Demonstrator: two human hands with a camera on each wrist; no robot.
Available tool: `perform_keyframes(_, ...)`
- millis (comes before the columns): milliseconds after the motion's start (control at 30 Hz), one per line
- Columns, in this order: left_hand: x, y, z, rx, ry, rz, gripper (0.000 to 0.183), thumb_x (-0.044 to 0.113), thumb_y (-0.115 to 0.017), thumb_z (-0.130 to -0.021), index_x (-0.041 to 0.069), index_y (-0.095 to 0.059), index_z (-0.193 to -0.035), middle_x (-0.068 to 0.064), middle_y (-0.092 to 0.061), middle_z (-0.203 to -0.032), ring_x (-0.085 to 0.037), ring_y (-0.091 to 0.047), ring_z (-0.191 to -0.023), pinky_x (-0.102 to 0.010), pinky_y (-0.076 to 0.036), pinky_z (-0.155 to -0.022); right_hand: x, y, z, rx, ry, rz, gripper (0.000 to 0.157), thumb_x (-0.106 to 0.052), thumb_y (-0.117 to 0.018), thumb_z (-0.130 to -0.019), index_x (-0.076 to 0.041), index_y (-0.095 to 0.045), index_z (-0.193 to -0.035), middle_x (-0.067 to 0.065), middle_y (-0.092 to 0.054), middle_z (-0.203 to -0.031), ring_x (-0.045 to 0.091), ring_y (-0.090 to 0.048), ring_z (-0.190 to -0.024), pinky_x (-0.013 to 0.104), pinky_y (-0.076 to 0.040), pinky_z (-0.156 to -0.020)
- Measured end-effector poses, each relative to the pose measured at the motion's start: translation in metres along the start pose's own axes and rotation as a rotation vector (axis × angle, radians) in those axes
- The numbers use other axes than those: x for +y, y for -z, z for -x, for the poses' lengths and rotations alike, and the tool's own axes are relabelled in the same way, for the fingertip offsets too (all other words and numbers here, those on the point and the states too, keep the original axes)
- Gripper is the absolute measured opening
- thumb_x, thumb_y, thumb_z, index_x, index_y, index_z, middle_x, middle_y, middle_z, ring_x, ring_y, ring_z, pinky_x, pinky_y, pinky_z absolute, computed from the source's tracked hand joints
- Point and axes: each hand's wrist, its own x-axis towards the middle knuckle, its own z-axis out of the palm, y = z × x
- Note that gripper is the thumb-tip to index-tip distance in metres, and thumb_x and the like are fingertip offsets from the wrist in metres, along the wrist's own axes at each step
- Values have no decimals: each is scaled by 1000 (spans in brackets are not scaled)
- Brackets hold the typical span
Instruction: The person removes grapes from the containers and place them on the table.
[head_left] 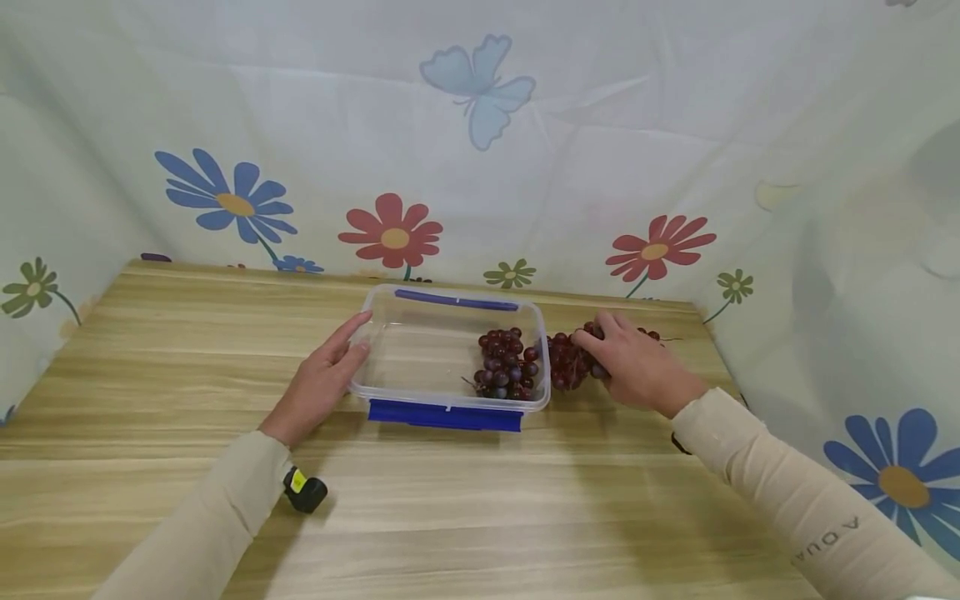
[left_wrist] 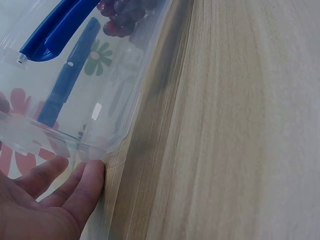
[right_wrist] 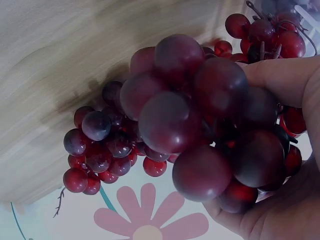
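Observation:
A clear plastic food container (head_left: 420, 354) with blue clip flaps stands open-topped in the middle of the table. One bunch of dark red grapes (head_left: 504, 367) lies inside it at the right end. My left hand (head_left: 318, 379) rests its straight fingers against the container's left end; the left wrist view shows the fingertips (left_wrist: 92, 172) right at its lower corner. To the right of the container, my right hand (head_left: 633, 358) grips a bunch of grapes (right_wrist: 190, 115) between thumb and fingers. More grapes (right_wrist: 100, 150) lie on the table beyond that bunch.
The wood-grain table (head_left: 450, 508) runs up to a white flower-printed cloth (head_left: 525, 192) at the back and both sides. The container's front flap (head_left: 445, 415) sticks out toward me. A small black device (head_left: 306, 492) sits at my left wrist.

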Motion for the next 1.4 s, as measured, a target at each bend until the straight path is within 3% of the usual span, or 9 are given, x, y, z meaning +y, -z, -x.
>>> perform_keyframes(300,0,1,-1,0,-1,6,57,59,-41,-108,50,-25,-162,-3,-25,-174,-42,-29,-158,-70,-26,-123,-3,-8,-3,2,28,71,55,-7,-82,-87,-15,-58,-136,19,-53,-126,36,-53,-116,47,-61,-80)
perform_keyframes(633,0,1,-2,-3,-6,14,58,58,-42,-108,49,-26,-163,-3,-25,-174,-41,-29,-159,-70,-28,-123,-11,-18,-4,29,84,163,52,2,-79,-87,-17,-59,-131,17,-53,-123,36,-54,-112,47,-55,-70)
perform_keyframes(900,1,0,-3,-6,-9,18,58,56,-42,-109,46,-26,-164,-5,-26,-174,-41,-30,-158,-70,-29,-123,-12,-24,-5,77,74,148,47,5,-76,-87,-16,-59,-125,16,-54,-118,35,-53,-108,46,-53,-64)
perform_keyframes(1167,0,1,-2,-6,1,15,59,58,-42,-108,47,-25,-164,-7,-27,-173,-42,-33,-157,-70,-30,-122,-14,-29,-6,56,56,132,48,3,-77,-87,-15,-59,-128,20,-55,-127,39,-56,-117,54,-61,-78)
perform_keyframes(1400,0,1,-1,-7,0,19,58,58,-42,-108,49,-25,-163,-6,-26,-174,-42,-32,-157,-70,-29,-122,-13,-33,-4,8,18,132,51,0,-77,-88,-17,-58,-132,22,-54,-133,40,-55,-120,57,-60,-80)
